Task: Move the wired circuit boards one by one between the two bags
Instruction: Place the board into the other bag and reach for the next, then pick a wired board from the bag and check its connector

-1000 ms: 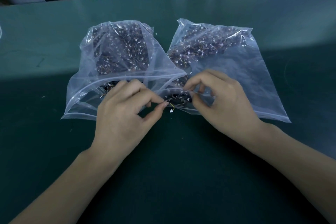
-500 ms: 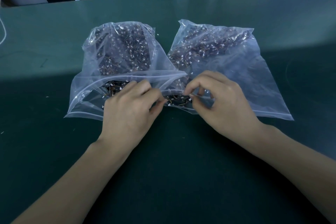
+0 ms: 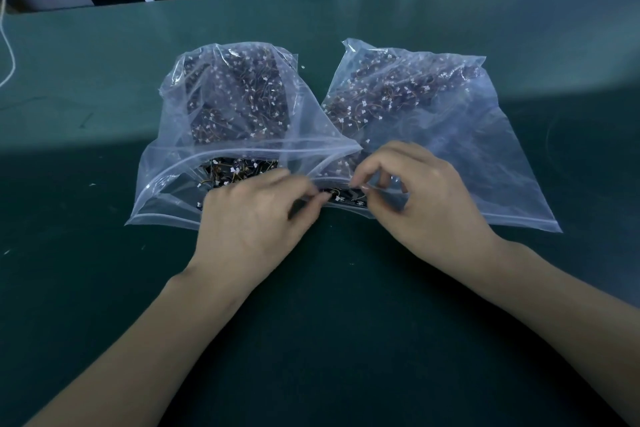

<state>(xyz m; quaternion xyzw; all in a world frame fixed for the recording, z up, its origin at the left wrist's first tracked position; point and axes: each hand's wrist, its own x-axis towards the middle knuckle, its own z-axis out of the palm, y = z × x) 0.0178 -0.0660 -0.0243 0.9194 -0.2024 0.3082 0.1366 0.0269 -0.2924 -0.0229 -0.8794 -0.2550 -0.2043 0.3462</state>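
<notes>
Head view: two clear plastic zip bags, left [image 3: 221, 107] and right [image 3: 450, 135], side by side on green table [image 3: 346, 305]. Left hand [image 3: 252, 218] and right hand [image 3: 426, 201] each grip, fingers pinched, a dark wired circuit board [image 3: 341, 198] at the right bag's mouth.

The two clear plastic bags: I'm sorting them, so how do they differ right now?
The left clear plastic bag gapes wide at its mouth, boards heaped up to the opening; the right clear plastic bag lies flatter, its boards mostly at the far end. Both hold dark wired circuit boards on the green table.
</notes>
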